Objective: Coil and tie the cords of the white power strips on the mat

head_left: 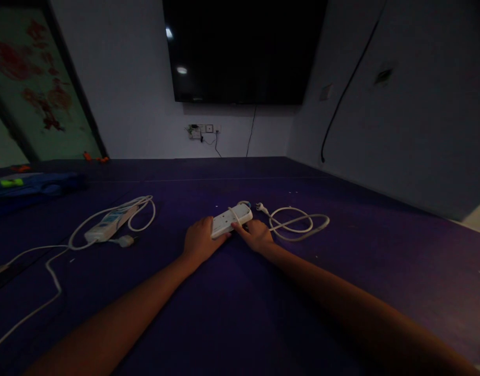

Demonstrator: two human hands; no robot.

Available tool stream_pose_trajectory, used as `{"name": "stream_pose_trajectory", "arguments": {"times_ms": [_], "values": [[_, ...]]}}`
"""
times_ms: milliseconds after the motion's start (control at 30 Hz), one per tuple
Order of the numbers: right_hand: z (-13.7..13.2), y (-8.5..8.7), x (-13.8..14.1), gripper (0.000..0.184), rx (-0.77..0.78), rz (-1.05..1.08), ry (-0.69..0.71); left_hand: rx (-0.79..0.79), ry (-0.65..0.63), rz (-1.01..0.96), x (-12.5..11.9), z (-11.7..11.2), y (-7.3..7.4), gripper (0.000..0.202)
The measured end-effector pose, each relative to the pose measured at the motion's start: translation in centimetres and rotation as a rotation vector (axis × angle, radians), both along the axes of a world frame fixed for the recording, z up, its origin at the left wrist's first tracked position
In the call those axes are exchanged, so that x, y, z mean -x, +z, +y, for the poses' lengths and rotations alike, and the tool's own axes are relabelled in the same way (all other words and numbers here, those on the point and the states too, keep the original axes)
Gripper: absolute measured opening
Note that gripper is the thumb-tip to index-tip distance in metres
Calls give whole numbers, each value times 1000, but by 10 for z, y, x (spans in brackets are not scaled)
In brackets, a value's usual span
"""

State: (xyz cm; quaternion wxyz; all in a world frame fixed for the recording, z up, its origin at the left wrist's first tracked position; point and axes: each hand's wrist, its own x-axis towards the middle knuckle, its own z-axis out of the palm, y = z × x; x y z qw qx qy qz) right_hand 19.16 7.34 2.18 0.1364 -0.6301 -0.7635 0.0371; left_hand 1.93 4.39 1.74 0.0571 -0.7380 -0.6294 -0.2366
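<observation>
A white power strip (231, 219) lies on the dark purple floor (232, 303) in front of me. My left hand (200, 241) grips its near left end, fingers curled on it. My right hand (256, 234) pinches the strip's near right edge, where a loop of white cable crosses over the top. The strip's cable (298, 223) lies coiled to the right, ending in a white plug (260, 208).
A second white power strip (108, 224) with its cable and plug (126, 241) lies to the left. A blue object (32, 185) sits far left. A black television (240, 49) hangs on the wall above a wall socket (202, 129).
</observation>
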Motion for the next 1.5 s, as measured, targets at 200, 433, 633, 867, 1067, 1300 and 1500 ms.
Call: {"name": "stream_pose_trajectory", "arguments": {"times_ms": [200,433,633,867,1067,1300,1500], "values": [[-1,1,1,69,16,-14,-15,-21,-9,16,2,2,-2,52],[3,-2,0,71,9,5,-7,-55,-28,25,2,3,-4,53],[2,-2,-1,69,0,-3,0,-56,-24,25,2,2,-4,54],[2,-3,-1,69,-18,-10,5,-9,-11,5,-1,-1,1,52],[3,-6,-2,65,-40,6,12,-25,-17,-3,-1,-1,0,51],[5,-7,-3,66,-35,17,40,-14,-23,-16,-1,0,0,49],[5,-8,-3,66,-42,19,40,-35,-23,-6,-1,0,-2,49]]}}
